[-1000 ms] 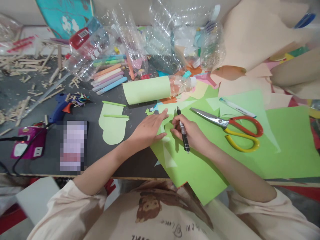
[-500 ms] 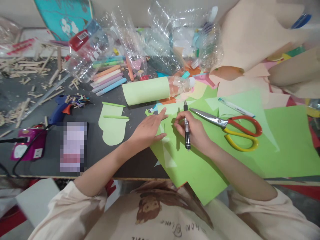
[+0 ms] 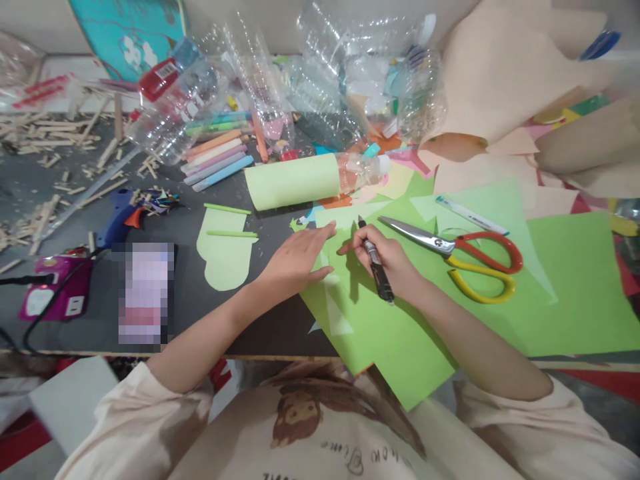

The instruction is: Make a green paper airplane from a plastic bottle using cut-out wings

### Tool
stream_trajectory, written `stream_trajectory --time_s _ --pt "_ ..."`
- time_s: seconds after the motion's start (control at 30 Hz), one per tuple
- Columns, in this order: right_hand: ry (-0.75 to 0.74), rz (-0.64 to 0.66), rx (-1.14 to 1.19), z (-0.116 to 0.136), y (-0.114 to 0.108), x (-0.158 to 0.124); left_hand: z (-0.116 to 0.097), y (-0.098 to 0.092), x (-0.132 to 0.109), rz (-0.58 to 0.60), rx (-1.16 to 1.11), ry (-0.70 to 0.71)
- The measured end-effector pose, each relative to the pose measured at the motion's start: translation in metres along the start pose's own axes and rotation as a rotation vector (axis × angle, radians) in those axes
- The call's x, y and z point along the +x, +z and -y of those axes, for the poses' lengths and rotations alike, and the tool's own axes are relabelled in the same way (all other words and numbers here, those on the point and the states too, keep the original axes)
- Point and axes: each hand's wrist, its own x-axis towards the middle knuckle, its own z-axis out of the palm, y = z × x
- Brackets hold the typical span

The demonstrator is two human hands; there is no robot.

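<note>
My right hand is closed around a black pen, its tip pointing away from me over the green paper. My left hand lies flat with fingers stretched out, on the left edge of that paper. Pale green paper scraps lie between the hands. Just right of the pen rest scissors with one red and one yellow handle. Beyond the hands is a plastic bottle on its side, wrapped in a light green paper sleeve. Left of my left hand lie light green paper cut-outs with thin rolled strips.
A phone, a magenta box with a cable and a blue glue gun lie left. Rolled paper sticks, clear bottles and wood sticks fill the back. Brown paper stands back right.
The pen has tilted in my right hand: its tip has swung left and its rear end right. My left hand stays almost where it was.
</note>
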Motion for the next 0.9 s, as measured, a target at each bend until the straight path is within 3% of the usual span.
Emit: stream_trajectory --time_s 0.17,0.3,0.47,0.6,0.7,0.9 --pt "-0.035 0.065 -0.206 0.011 -0.003 -0.001 -0.007 -0.003 -0.001 -0.106 0.179 0.101" --pt "-0.044 0.06 -0.274 0.015 -0.003 -0.001 -0.021 -0.006 -0.002 -0.069 0.276 0.255" --pt "-0.029 0.048 -0.259 0.011 -0.002 0.002 -0.045 -0.009 -0.01 0.016 0.476 0.231" --pt "-0.04 -0.096 -0.291 0.009 -0.002 0.003 -0.055 -0.009 -0.017 0.044 0.489 0.17" --pt "-0.068 -0.176 -0.167 0.01 -0.004 0.007 -0.057 -0.007 -0.02 0.117 0.462 0.123" --pt "0.058 -0.067 0.314 0.009 0.001 0.031 -0.058 -0.003 -0.024 0.097 0.495 0.109"
